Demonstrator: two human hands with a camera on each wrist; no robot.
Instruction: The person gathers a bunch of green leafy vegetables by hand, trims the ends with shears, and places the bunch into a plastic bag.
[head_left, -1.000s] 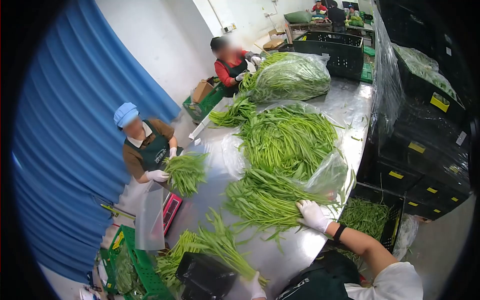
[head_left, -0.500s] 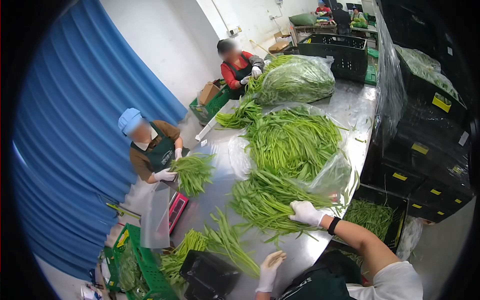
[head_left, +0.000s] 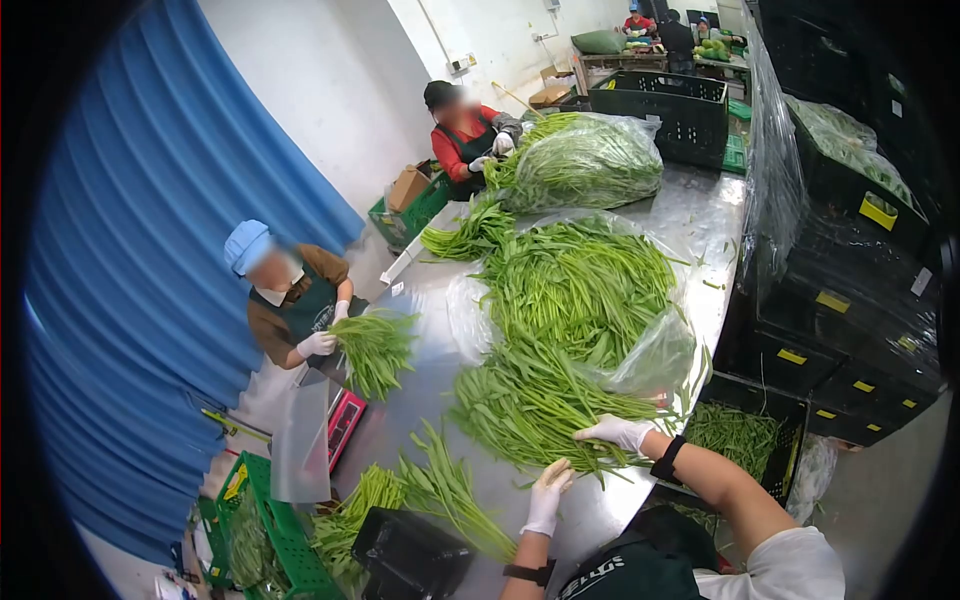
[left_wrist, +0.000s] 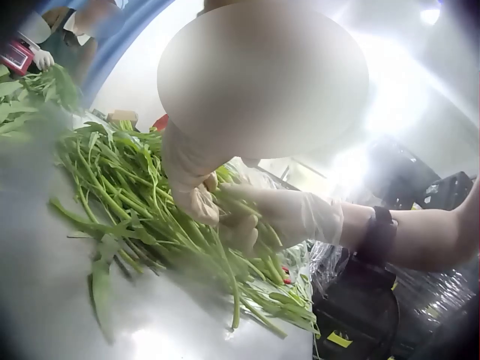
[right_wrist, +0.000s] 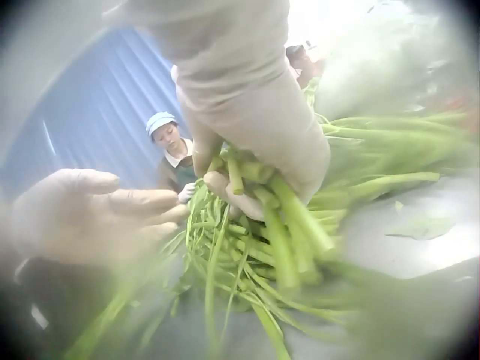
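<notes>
In the head view, my right hand, in a white glove, grips cut stems at the near edge of a pile of leafy greens. The right wrist view shows its fingers curled round several thick stems. My gloved left hand is beside it at the same edge of the pile; in the right wrist view the left hand has its fingers extended towards the stems. From the left wrist, both hands are close together over the greens, their contact partly blurred.
A smaller bunch and a black container are at the near left. An open plastic bag of greens lies beyond the pile. Across the table, a person holds greens near a red scale. Black crates stand right.
My left hand has let go of the smaller bunch and moved up and right to the large pile's near edge. My right hand stays at the pile, gripping stems.
</notes>
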